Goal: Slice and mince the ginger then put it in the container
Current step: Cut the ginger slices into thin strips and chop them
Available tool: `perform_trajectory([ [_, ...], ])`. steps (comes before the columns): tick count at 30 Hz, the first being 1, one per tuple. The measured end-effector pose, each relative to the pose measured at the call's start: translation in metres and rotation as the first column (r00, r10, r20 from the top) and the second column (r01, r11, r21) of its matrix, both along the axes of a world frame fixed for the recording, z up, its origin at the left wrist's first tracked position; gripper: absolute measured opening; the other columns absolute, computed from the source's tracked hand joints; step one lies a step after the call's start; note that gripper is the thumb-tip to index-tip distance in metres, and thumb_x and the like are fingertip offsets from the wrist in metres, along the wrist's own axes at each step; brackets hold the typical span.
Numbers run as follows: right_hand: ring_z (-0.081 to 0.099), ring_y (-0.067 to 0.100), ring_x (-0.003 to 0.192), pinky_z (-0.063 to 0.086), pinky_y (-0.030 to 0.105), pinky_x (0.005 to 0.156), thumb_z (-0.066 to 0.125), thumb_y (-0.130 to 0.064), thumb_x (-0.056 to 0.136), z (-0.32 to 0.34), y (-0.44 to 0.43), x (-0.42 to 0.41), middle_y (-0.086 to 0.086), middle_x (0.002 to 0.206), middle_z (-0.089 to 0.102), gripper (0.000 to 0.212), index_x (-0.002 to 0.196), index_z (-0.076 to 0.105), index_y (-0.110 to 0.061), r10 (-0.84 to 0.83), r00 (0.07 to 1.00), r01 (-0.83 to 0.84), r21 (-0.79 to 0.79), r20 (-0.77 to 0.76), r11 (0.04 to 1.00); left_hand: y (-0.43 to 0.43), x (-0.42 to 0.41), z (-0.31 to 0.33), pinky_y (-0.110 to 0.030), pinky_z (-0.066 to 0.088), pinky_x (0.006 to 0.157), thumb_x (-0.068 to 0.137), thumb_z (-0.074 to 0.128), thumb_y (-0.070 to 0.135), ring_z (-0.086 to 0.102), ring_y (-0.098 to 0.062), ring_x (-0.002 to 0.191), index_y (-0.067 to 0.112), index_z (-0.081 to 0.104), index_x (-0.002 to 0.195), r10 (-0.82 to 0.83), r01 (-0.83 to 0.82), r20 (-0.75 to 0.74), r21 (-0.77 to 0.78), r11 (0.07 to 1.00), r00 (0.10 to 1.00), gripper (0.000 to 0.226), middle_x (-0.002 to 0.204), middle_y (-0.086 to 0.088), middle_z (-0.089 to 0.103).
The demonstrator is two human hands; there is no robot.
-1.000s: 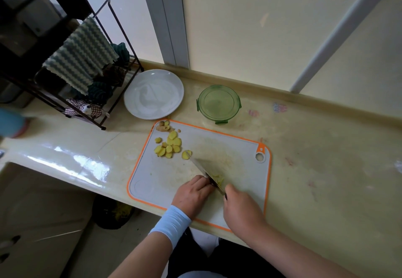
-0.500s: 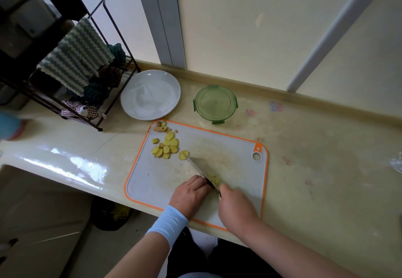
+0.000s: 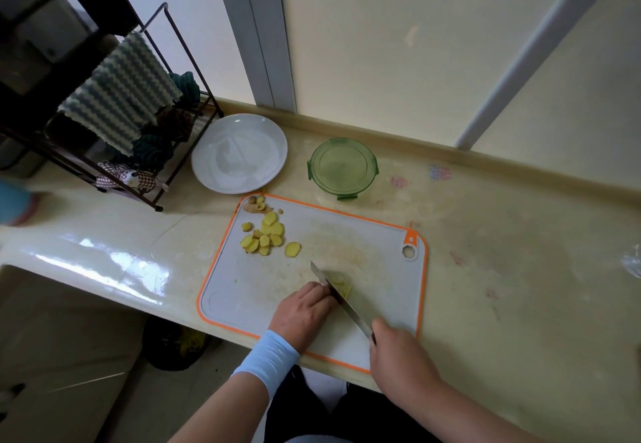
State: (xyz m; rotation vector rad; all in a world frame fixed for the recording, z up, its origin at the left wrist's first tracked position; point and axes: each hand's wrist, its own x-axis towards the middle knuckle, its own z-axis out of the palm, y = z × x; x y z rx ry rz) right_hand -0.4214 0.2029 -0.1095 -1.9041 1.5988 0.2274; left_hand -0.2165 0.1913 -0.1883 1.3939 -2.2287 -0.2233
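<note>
so the knife (image 3: 341, 298), clamped in the right hand (image 3: 399, 356), runs diagonally with the ginger (image 3: 341, 286) right at the left hand (image 3: 301, 314) fingertips, which press down on it.

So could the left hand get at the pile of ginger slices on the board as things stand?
Probably yes. The left hand rests on the cutting board beside the knife, and the ginger slices lie straight ahead with only bare board between; it would first have to let go of the ginger being cut.

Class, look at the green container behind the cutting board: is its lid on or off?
On. The green container shows a flat lid with side clips over its top; no ginger is inside yet, as far as shows.
</note>
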Motion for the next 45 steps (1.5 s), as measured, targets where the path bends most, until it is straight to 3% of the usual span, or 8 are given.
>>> perform_trajectory([
  [5,0.063,0.032,0.093,0.031,0.033,0.063,0.040,-0.019,0.097,-0.005,-0.024,0.033,0.012,0.096,0.064,0.003,0.095,0.041,-0.022,0.053,0.999,-0.053,-0.027,-0.004,0.998,0.001,0.000,0.001,-0.027,0.051,0.074,0.081,0.075,0.001,0.057,-0.020,0.088,0.015,0.072,0.098,-0.001,0.001,-0.014,-0.006,1.000,1.000,0.022,0.098,-0.003,0.064],
  [8,0.063,0.033,0.094,0.033,0.034,0.064,0.040,-0.018,0.097,-0.004,-0.033,0.039,0.012,0.098,0.064,0.009,0.103,0.046,-0.019,0.076,0.997,-0.076,-0.040,0.002,0.996,0.001,0.000,0.002,-0.028,0.053,0.074,0.082,0.074,0.002,0.058,-0.021,0.088,0.015,0.071,0.101,0.003,-0.003,-0.014,0.001,1.000,1.000,0.023,0.099,-0.003,0.065],
  [11,0.062,0.033,0.091,0.032,0.034,0.062,0.040,-0.021,0.097,0.001,-0.031,0.032,0.011,0.095,0.064,0.002,0.096,0.041,-0.022,0.072,0.997,-0.071,-0.043,0.020,0.997,0.001,-0.001,0.004,-0.028,0.053,0.072,0.080,0.075,0.001,0.058,-0.021,0.087,0.014,0.072,0.097,0.011,-0.011,-0.013,-0.001,1.000,1.000,0.021,0.097,-0.004,0.065],
  [19,0.062,0.033,0.089,0.033,0.035,0.061,0.040,-0.020,0.095,0.003,-0.007,0.003,0.010,0.091,0.062,0.013,0.086,0.033,-0.025,0.029,0.999,-0.029,0.001,0.017,1.000,0.001,0.000,0.000,-0.029,0.053,0.070,0.080,0.077,0.002,0.058,-0.020,0.086,0.013,0.072,0.095,0.018,-0.018,-0.018,0.000,1.000,1.000,0.019,0.095,-0.004,0.064],
  [26,0.063,0.033,0.096,0.041,0.036,0.068,0.040,-0.014,0.095,0.000,-0.034,0.042,0.013,0.100,0.064,0.014,0.107,0.046,-0.018,0.109,0.994,-0.110,-0.039,-0.011,0.993,0.002,0.000,0.003,-0.030,0.053,0.074,0.083,0.072,0.001,0.058,-0.021,0.089,0.015,0.071,0.102,-0.001,0.001,-0.014,0.009,1.000,1.000,0.024,0.101,-0.002,0.063],
  [34,0.063,0.035,0.094,0.032,0.034,0.064,0.040,-0.017,0.097,0.010,-0.036,0.040,0.012,0.097,0.065,0.004,0.097,0.041,-0.021,0.093,0.995,-0.092,-0.047,0.026,0.995,0.002,-0.001,0.008,-0.029,0.053,0.070,0.077,0.079,0.001,0.057,-0.019,0.087,0.015,0.073,0.095,0.015,-0.015,-0.034,-0.005,1.000,0.999,0.024,0.095,-0.001,0.064],
  [37,0.063,0.033,0.091,0.032,0.032,0.062,0.041,-0.018,0.096,0.015,-0.023,0.024,0.010,0.094,0.063,0.012,0.089,0.032,-0.024,0.065,0.998,-0.065,-0.025,0.009,0.998,0.002,0.001,0.006,-0.030,0.054,0.067,0.077,0.079,0.002,0.057,-0.019,0.087,0.014,0.073,0.093,0.020,-0.020,-0.038,-0.008,1.000,0.999,0.021,0.095,-0.002,0.063],
  [45,0.062,0.032,0.093,0.032,0.033,0.062,0.041,-0.020,0.096,-0.001,-0.018,0.022,0.010,0.095,0.062,0.011,0.088,0.035,-0.024,0.030,1.000,-0.030,0.020,0.002,0.999,0.001,-0.002,0.006,-0.024,0.049,0.072,0.076,0.080,0.001,0.056,-0.018,0.087,0.014,0.073,0.093,0.026,-0.027,-0.046,-0.016,0.999,0.999,0.023,0.094,-0.002,0.062],
])
